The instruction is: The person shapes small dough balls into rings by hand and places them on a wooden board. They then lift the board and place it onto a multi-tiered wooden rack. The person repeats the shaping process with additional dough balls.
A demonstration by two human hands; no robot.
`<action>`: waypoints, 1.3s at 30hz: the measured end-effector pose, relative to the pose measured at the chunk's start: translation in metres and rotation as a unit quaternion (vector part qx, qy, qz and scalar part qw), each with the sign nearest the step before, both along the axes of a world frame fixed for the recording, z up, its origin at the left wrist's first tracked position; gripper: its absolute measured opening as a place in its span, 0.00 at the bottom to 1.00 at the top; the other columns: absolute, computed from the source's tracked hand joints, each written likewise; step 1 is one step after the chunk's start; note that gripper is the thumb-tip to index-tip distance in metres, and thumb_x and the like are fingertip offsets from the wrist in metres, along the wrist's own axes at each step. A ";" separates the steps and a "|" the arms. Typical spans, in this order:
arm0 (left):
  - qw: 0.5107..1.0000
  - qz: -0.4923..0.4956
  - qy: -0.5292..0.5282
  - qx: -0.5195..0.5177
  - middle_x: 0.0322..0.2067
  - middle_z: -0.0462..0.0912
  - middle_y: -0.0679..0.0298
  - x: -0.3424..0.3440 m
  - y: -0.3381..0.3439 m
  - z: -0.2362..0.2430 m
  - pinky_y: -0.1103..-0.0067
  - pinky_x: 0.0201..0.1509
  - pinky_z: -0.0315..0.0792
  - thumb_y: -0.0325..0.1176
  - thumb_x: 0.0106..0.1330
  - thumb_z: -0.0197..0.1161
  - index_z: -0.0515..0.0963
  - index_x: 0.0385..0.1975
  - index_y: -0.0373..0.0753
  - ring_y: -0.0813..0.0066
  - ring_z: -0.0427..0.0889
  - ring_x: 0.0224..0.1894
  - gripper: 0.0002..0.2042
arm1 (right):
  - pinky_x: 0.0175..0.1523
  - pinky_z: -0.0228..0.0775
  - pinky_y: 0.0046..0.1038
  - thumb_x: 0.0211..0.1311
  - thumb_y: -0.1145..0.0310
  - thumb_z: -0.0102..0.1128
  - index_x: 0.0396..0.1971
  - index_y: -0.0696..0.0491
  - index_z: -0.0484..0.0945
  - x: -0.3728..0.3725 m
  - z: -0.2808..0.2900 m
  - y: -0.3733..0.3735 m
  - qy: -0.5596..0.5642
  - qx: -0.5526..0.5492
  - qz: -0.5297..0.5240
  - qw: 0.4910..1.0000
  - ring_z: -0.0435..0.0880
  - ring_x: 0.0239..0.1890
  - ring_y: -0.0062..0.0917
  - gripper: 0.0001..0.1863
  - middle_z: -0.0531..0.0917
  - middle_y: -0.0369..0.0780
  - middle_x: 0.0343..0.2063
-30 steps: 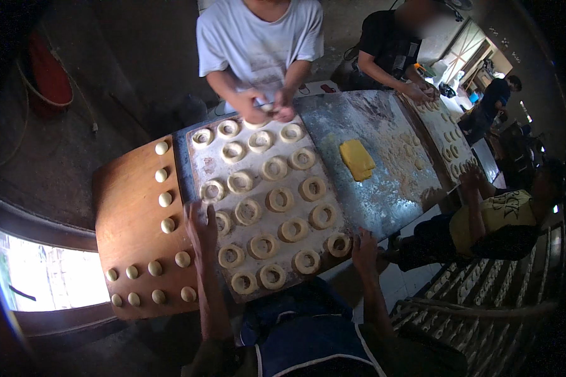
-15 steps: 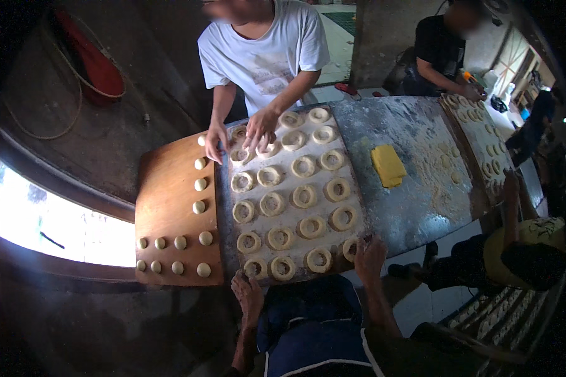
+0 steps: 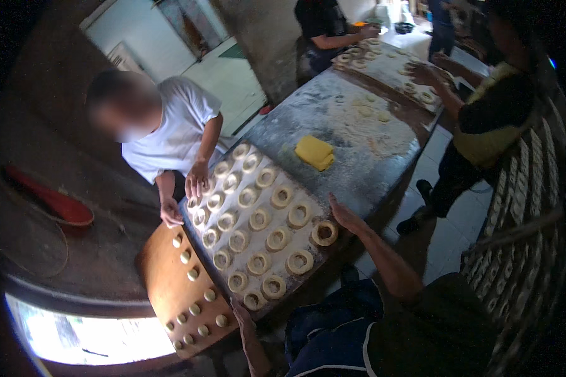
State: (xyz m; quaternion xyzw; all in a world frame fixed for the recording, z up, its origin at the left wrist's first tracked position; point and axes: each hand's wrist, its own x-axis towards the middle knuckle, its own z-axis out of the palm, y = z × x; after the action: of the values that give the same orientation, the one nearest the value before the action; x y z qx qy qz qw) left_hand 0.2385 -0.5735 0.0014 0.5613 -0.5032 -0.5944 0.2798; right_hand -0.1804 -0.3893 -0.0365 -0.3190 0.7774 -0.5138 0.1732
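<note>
A floured tray [image 3: 277, 220] bears rows of ring-shaped dough pieces [image 3: 260, 218]. My right hand [image 3: 349, 217] is at the tray's right edge, beside the nearest-right dough ring [image 3: 324, 233], its fingers stretched out and holding nothing. At the near-left corner my left hand [image 3: 244, 320] lies against the tray's edge with its fingers extended; its underside is hidden. Left of the tray, a brown wooden board [image 3: 160, 264] carries several round dough balls [image 3: 193, 274]. Across the tray, a co-worker in a white shirt has both hands [image 3: 196, 179] by the far-left rings.
A folded yellow cloth-like or dough-like block [image 3: 314, 152] rests on the floured metal table [image 3: 277, 125]. Farther back, two people work at another tray of dough [image 3: 390, 69]. Racks of dough pieces [image 3: 516, 195] stand at right. A red object [image 3: 50, 198] hangs on the left wall.
The view has turned right, so the table now slants. My right hand's fingers have straightened at the tray edge. The white-shirted co-worker's hands are still at the tray's far-left side.
</note>
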 end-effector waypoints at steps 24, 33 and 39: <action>0.921 -0.278 0.269 0.053 0.53 0.73 0.54 0.081 -0.022 0.034 0.65 0.59 0.65 0.49 0.67 0.45 0.68 0.53 0.29 0.63 0.70 0.55 0.27 | 0.54 0.68 0.36 0.70 0.46 0.37 0.44 0.60 0.75 0.513 0.165 0.144 -0.058 -0.009 -0.555 0.830 0.79 0.45 0.39 0.30 0.80 0.48 0.42; 0.794 -0.404 0.428 0.152 0.53 0.73 0.54 0.069 -0.014 0.122 0.64 0.60 0.64 0.46 0.65 0.50 0.68 0.53 0.30 0.62 0.70 0.56 0.25 | 0.54 0.70 0.37 0.69 0.47 0.39 0.44 0.59 0.74 0.679 0.324 0.181 0.079 -0.112 -0.652 0.746 0.80 0.45 0.38 0.28 0.80 0.47 0.42; 0.669 -0.456 0.539 0.230 0.53 0.73 0.54 0.056 -0.017 0.195 0.63 0.62 0.63 0.44 0.63 0.53 0.68 0.53 0.31 0.62 0.70 0.56 0.25 | 0.53 0.70 0.38 0.68 0.48 0.41 0.45 0.59 0.74 0.761 0.410 0.177 0.190 -0.142 -0.684 0.690 0.80 0.45 0.38 0.27 0.79 0.46 0.42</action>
State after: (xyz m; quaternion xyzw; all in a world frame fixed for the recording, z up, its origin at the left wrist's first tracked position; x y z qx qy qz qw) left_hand 0.2949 -0.5907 0.1962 -0.1102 -0.3050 -0.9442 0.0582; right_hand 0.5807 -0.2127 0.3737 0.1894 0.7144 -0.5230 -0.4245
